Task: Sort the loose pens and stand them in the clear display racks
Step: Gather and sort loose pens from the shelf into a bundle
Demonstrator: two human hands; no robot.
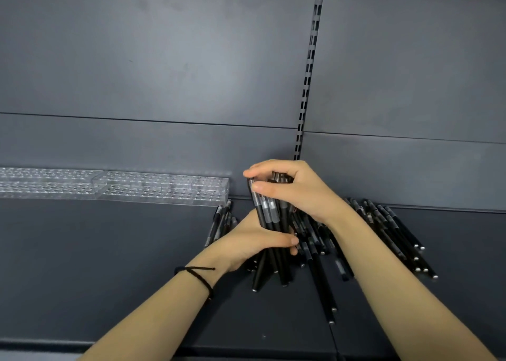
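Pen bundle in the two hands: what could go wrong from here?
1. The bundle of black plastic pens splays below the left hand, so some may slip out onto the dark grey shelf.
2. The right hand grips only the tops; letting go may let the pens fan.
3. The right forearm crosses the loose black pens; it could sweep them toward the shelf's front edge.

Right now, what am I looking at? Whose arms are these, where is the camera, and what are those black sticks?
No machine here: these are a person's two bare arms, filmed by one camera worn on the head, looking forward and down at a dark shelf. The left hand grips a bundle of black pens low down; the right hand curls over its top. More loose pens lie on the shelf. The clear display racks along the back show no pens.
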